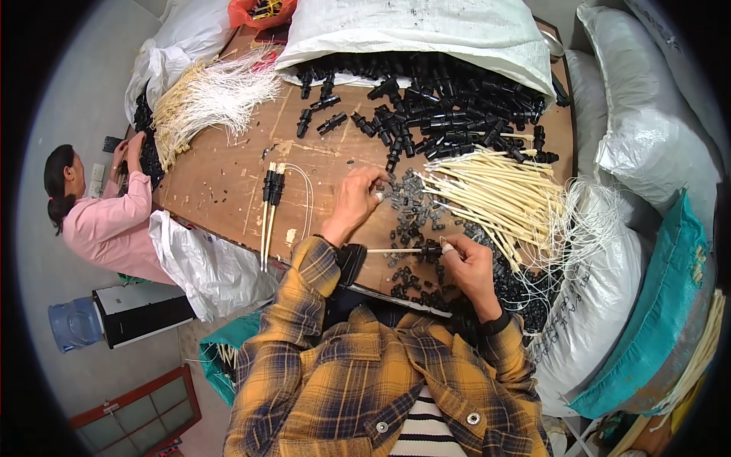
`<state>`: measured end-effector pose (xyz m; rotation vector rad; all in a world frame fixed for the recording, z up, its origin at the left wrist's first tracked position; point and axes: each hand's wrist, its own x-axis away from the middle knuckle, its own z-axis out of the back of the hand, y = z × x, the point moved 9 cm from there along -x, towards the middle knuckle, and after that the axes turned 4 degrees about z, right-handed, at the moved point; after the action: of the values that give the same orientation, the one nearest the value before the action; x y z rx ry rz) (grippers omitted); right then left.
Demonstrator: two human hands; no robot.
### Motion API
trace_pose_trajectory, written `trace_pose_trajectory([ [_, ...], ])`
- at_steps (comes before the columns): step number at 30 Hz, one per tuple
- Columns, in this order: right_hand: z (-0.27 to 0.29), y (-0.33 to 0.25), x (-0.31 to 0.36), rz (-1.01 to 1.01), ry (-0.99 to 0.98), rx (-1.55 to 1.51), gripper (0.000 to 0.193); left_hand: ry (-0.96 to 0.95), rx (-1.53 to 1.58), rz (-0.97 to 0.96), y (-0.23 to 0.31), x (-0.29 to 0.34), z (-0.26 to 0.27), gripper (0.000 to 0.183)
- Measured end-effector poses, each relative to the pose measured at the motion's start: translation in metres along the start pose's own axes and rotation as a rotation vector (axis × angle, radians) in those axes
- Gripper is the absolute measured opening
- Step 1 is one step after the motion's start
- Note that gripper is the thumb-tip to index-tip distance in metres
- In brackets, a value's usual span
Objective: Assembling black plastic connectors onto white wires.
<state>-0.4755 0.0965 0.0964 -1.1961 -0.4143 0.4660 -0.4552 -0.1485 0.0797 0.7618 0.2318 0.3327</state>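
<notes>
My right hand [470, 268] is closed at the end of a short black plastic connector [431, 250], held level above the table. A cream rod [392, 250] sticks out of the connector toward the left. A small loop of thin cord shows by the right fingertips. My left hand [352, 204] rests at the edge of a scatter of small grey plastic pieces [411, 190], its fingers curled together. Whatever those fingers pinch is too small to make out. Both hands wear a pale cover on a fingertip. Small black pieces [415, 286] lie below the rod.
Two finished-looking connectors with rods [272, 186] lie left of my hands. A bundle of cream rods [495, 186] lies right. Black connectors [457, 114] spill from a white sack [411, 30]. White corded rods [217, 95] lie far left, near a person in pink [114, 221]. Sacks [647, 114] crowd the right.
</notes>
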Motion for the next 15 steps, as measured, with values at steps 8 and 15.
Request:
trace_pose_trajectory([
  [8,-0.006,0.029,-0.006,-0.178,0.062,-0.068,0.012,-0.149,0.462,-0.073,0.090,0.043,-0.014,0.031],
  [15,-0.015,0.004,-0.005,0.133,0.121,-0.062,0.012,-0.124,0.161,-0.458,0.136,0.074,-0.031,0.031],
])
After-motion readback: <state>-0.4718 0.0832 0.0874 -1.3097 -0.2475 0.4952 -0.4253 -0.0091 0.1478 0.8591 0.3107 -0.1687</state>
